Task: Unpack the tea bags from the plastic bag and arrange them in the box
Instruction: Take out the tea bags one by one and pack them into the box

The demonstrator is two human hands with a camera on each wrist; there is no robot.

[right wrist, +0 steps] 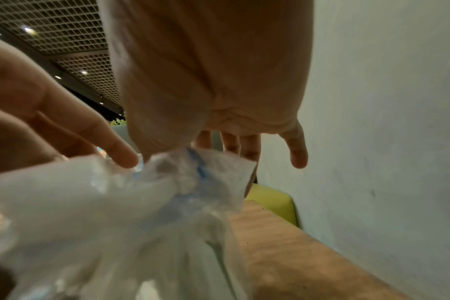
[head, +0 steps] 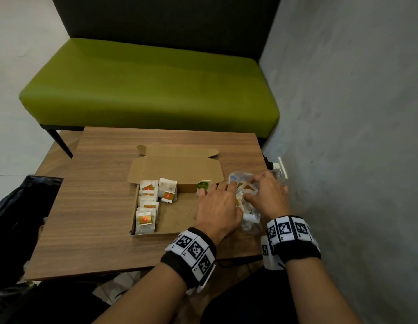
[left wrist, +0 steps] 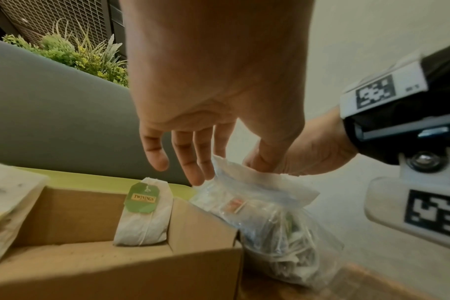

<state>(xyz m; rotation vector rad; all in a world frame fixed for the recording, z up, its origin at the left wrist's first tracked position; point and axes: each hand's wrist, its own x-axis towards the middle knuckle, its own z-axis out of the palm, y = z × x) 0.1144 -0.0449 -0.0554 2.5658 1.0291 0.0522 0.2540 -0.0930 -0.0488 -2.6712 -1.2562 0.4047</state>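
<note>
An open cardboard box (head: 180, 216) lies on the wooden table (head: 91, 206). Several tea bags (head: 147, 206) with orange tags stand along its left side. One green-tagged tea bag (head: 203, 185) (left wrist: 144, 215) leans in the far right corner. Just right of the box (left wrist: 200, 223) sits the clear plastic bag (head: 248, 220) (left wrist: 278, 223) (right wrist: 103, 213) with more tea bags inside. My left hand (head: 226, 190) (left wrist: 231, 168) touches the bag's mouth with straight fingers, thumb behind the rim. My right hand (head: 266, 195) (right wrist: 193, 146) pinches the gathered rim under its thumb.
A green sofa (head: 144, 85) stands behind the table. A grey wall (head: 355, 113) with a socket (head: 281, 168) runs close along the right edge. A black bag (head: 16, 218) lies at the left. The box's middle and right floor is bare.
</note>
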